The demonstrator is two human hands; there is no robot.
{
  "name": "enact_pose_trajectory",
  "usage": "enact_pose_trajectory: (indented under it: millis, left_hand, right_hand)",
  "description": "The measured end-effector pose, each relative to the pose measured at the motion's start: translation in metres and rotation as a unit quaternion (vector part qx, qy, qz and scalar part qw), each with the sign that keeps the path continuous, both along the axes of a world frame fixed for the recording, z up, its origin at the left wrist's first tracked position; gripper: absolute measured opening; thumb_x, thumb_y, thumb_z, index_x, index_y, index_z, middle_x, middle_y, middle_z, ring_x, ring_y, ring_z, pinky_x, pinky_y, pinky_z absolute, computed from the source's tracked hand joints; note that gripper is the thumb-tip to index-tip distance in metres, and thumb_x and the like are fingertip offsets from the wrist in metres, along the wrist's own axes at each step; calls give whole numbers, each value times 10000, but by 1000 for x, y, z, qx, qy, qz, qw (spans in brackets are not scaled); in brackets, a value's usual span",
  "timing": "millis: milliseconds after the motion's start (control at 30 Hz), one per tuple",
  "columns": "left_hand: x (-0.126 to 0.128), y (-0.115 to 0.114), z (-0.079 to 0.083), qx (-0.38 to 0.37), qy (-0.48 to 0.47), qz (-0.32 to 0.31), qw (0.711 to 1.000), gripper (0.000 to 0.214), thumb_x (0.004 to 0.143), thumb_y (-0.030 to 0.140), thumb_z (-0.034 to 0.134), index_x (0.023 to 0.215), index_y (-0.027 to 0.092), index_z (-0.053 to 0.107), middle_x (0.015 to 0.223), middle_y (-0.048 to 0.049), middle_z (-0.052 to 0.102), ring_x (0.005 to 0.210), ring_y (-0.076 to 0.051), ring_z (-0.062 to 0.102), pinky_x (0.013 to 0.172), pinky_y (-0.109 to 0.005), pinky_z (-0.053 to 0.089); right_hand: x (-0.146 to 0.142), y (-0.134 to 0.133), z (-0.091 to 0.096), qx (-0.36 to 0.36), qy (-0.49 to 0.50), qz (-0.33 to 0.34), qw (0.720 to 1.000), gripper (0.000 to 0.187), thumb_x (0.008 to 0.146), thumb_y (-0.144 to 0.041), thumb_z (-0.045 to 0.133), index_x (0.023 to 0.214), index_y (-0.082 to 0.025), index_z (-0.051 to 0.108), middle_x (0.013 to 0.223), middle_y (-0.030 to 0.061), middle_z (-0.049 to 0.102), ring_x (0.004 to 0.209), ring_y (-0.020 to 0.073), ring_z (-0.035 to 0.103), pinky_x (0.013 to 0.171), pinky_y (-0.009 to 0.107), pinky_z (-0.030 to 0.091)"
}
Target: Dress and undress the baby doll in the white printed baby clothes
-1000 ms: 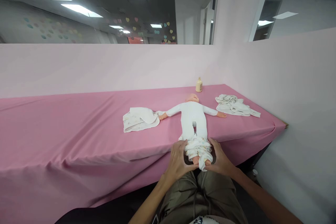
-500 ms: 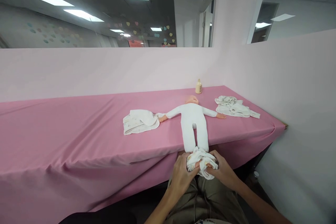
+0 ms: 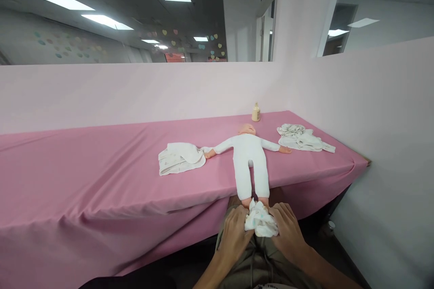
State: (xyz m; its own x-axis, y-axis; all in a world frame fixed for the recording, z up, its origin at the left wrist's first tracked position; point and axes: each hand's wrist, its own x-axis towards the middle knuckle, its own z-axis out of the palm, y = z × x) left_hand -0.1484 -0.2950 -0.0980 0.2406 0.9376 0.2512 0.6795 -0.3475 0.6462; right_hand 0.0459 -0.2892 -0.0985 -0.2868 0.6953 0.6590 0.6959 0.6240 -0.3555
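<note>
A baby doll with a white cloth body lies on its back on the table, arms spread and feet toward me. At its feet, above my lap, my left hand and my right hand grip a bunched white printed baby garment from either side. Fingers on both hands are curled into the cloth. The doll's bare lower legs show just beyond the garment. Whether its feet are inside the cloth cannot be made out.
Pink cloth covers the table. A folded white garment lies by one doll hand, more white baby clothes by the other. A cream bottle stands near the back wall. At the right is a side wall.
The garment has come down slightly toward me and is more tightly gathered, uncovering the doll's lower legs. Both my hands have turned, with their backs now facing up.
</note>
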Motion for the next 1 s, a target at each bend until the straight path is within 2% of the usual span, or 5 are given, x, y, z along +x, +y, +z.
enact_pose_trajectory:
  millis: [167, 300, 433, 667, 1000]
  left_hand:
    - [-4, -5, 22, -29, 15, 13, 999, 126, 855, 377, 524, 848, 256, 493, 940, -67, 626, 905, -293, 570, 780, -434, 412]
    - [-12, -10, 49, -82, -5, -8, 997, 161, 845, 401, 549, 894, 248, 535, 966, -47, 649, 903, -266, 575, 779, -383, 432]
    - [-22, -11, 72, -110, -72, -48, 990, 253, 829, 364, 598, 1041, 226, 581, 1047, -20, 654, 951, -217, 574, 852, -314, 438]
    - [-45, 6, 103, -196, -161, -122, 960, 461, 747, 433, 714, 1093, 172, 558, 1023, -33, 608, 891, -170, 533, 784, -263, 441]
    - [-57, 13, 138, -251, -175, -209, 929, 514, 730, 414, 754, 1127, 191, 516, 1045, -21, 559, 851, -128, 494, 731, -233, 400]
  right_hand:
    - [6, 1, 18, -157, 65, 30, 985, 141, 749, -164, 563, 889, -177, 559, 856, 54, 577, 802, 215, 499, 720, 342, 374]
    - [12, 0, 49, -333, 123, 98, 930, 313, 703, -166, 575, 1015, -166, 563, 974, 51, 589, 905, 217, 538, 789, 339, 420]
    - [20, 2, 74, -426, 175, 156, 874, 315, 728, -209, 594, 1039, -166, 562, 995, 47, 605, 909, 206, 559, 808, 327, 439]
    - [44, 17, 96, -449, 162, 297, 827, 496, 730, -375, 748, 1140, -185, 544, 1125, 74, 561, 1011, 210, 547, 892, 344, 444]
    - [51, 15, 130, -414, 110, 334, 840, 385, 862, -451, 614, 1143, -190, 575, 1098, 91, 578, 1013, 206, 564, 888, 359, 474]
